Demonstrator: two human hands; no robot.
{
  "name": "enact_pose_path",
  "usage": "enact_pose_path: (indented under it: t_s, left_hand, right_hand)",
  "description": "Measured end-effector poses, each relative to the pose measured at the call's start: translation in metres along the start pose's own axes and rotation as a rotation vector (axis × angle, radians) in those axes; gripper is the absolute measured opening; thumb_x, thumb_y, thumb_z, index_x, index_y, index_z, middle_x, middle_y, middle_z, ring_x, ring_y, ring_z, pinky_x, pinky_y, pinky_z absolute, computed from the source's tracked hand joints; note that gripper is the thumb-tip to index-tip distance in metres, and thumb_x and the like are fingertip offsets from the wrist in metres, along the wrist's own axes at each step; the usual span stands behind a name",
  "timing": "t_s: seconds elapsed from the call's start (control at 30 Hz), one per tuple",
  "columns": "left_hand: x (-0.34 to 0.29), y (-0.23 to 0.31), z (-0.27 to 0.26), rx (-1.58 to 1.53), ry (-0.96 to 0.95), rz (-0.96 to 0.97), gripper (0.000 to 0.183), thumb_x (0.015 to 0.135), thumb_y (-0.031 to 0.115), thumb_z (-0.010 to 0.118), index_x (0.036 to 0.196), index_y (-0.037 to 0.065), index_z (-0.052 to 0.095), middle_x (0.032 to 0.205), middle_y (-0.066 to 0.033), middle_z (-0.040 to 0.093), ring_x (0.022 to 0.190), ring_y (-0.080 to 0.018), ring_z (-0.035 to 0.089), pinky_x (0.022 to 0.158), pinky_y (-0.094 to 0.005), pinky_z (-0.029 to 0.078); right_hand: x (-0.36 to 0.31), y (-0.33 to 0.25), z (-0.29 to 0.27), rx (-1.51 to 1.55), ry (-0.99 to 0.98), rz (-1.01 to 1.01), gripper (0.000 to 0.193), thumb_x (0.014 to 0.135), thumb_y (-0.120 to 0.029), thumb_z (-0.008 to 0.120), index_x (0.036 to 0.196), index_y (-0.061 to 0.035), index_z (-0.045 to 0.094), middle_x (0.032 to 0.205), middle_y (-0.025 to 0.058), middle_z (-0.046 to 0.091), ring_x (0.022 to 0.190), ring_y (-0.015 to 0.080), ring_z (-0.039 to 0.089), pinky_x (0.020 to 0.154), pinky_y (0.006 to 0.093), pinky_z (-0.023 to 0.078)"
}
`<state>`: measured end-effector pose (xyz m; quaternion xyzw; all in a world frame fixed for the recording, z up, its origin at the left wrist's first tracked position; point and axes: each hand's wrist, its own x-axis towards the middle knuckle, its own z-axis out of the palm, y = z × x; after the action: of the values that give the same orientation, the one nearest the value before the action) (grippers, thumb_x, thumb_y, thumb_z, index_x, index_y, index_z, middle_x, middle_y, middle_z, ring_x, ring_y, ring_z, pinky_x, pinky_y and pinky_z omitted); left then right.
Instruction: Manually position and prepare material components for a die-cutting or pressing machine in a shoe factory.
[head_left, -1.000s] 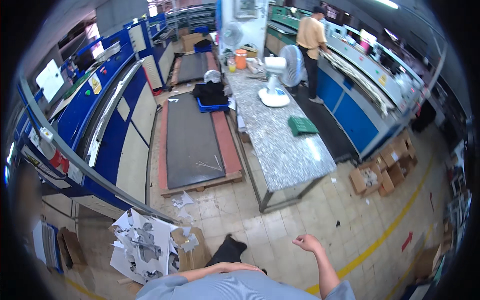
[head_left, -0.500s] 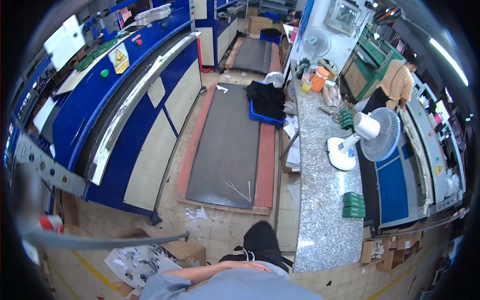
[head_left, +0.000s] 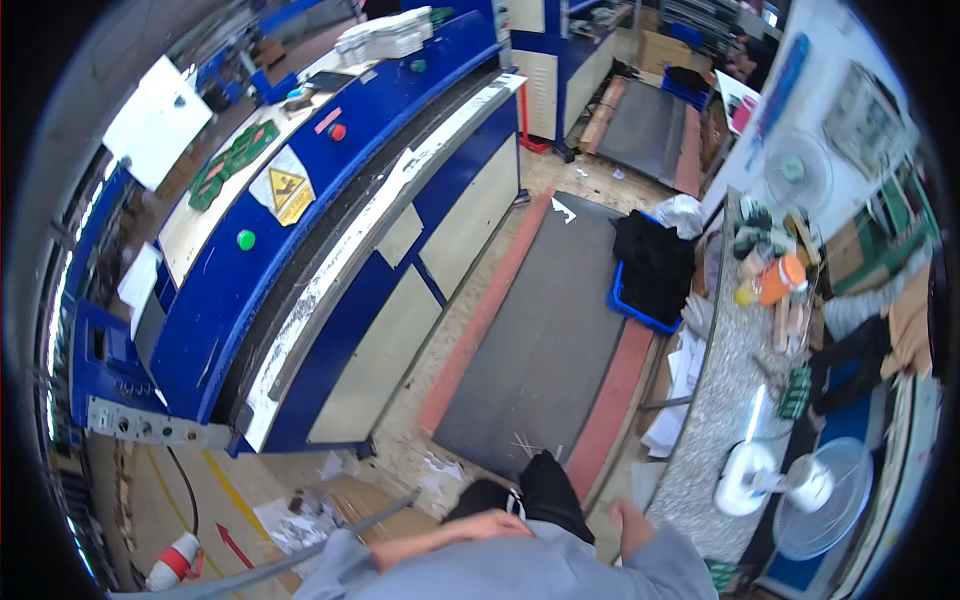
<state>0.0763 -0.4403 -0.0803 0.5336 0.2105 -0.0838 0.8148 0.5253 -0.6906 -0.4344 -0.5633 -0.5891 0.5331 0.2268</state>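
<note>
Across my grey-blue shirt front rests my left hand [head_left: 492,526], above my black trousers [head_left: 545,490]; its fingers lie flat with nothing in them that I can see. My right hand [head_left: 622,516] is low by my right side, next to the near end of the speckled stone counter [head_left: 690,490]. It appears small and its fingers are too unclear to read. Ahead of my legs lies a dark floor mat [head_left: 530,340] with reddish boards along its sides. Thin pale strips [head_left: 525,443] are scattered on its near end.
A long blue machine [head_left: 330,235] with a red button and a green button stands at left. A blue crate [head_left: 640,308] piled with black cloth sits on the mat's right. On the counter are a white fan [head_left: 750,478] and an orange container [head_left: 782,278]. A co-worker [head_left: 905,325] is at right.
The view has swung left, so the machine, mat and counter sit further right in it. My right hand has come into sight. My left hand stays across my front.
</note>
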Motion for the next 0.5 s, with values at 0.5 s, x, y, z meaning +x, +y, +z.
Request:
enact_pose_path:
  t_s: [0.5]
  left_hand:
    - [-0.094, 0.209, -0.374, 0.167, 1.933, 0.201, 0.015, 0.089, 0.012, 0.058, 0.099, 0.003, 0.064, 0.097, -0.0073, 0.063, 0.091, -0.0169, 0.057, 0.084, -0.029, 0.043]
  right_hand:
    - [0.54, -0.537, -0.346, 0.078, 0.277, 0.102, 0.022, 0.094, -0.023, 0.052, 0.095, -0.0034, 0.063, 0.075, 0.0022, 0.063, 0.069, 0.0093, 0.057, 0.061, 0.0246, 0.045]
